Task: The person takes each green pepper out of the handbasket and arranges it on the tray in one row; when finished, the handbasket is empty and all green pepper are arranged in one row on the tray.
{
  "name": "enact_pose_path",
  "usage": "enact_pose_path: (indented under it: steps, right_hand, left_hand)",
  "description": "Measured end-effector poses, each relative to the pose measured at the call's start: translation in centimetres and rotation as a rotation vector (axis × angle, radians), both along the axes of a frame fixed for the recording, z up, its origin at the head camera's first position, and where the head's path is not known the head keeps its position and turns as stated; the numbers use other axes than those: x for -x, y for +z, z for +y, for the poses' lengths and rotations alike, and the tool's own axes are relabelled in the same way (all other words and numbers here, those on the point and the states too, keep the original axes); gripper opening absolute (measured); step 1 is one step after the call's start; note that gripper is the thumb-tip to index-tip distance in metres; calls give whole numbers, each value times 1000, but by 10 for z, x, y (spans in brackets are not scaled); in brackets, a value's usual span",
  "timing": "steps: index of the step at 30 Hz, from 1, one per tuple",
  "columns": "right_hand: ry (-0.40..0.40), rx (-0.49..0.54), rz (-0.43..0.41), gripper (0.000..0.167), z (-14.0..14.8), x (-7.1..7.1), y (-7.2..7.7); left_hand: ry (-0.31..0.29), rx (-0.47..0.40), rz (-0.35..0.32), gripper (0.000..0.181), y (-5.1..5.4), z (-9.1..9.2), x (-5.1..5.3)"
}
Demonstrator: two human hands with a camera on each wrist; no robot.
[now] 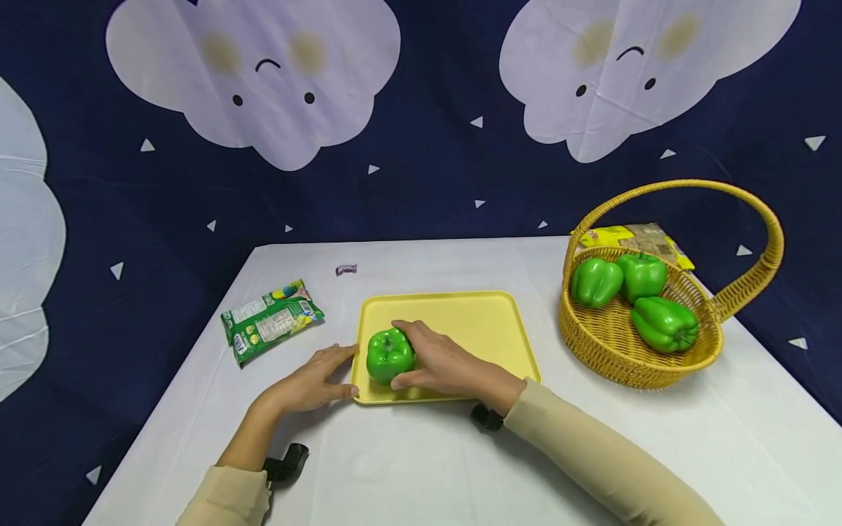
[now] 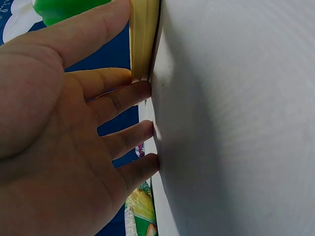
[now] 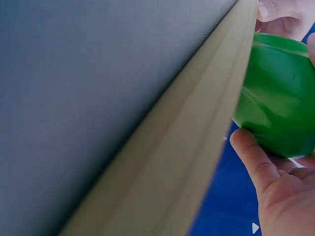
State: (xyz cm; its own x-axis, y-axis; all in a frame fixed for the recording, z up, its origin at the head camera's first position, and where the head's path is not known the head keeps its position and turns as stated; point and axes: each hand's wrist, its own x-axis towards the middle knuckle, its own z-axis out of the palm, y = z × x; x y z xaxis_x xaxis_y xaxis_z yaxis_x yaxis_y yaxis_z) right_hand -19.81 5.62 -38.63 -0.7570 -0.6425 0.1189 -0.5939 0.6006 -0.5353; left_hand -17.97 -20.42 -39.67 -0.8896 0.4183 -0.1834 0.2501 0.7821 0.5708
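A green bell pepper (image 1: 388, 358) (image 3: 278, 98) stands at the left end of the yellow tray (image 1: 476, 329) (image 2: 142, 39) (image 3: 162, 162). Curled round its right side, my right hand (image 1: 449, 363) (image 3: 288, 201) holds it between thumb and fingers. My left hand (image 1: 309, 381) (image 2: 59, 128) has its fingers spread and straight, with thumb and fingertips touching the tray's left edge. In the left wrist view, part of the pepper (image 2: 66, 9) shows behind the thumb.
Right of the tray, a wicker basket (image 1: 608, 354) with a tall handle holds three green peppers (image 1: 664, 324). Behind it lies a yellow packet (image 1: 647, 241). A green snack packet (image 1: 272, 321) lies left of the tray, and a small wrapped sweet (image 1: 346, 269) farther back.
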Motion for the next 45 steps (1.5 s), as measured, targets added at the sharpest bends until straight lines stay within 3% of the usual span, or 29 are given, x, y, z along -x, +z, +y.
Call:
enact_pose_path:
  steps: [26,45]
  right_hand:
    - [15,-16,58,90,-31,6,-2]
    - [14,-40,81,92,-38,4,0]
  left_hand:
    - [-19,-25,33,72,0,-3,1]
    - [-19,-41,39,73,-2,-3,0]
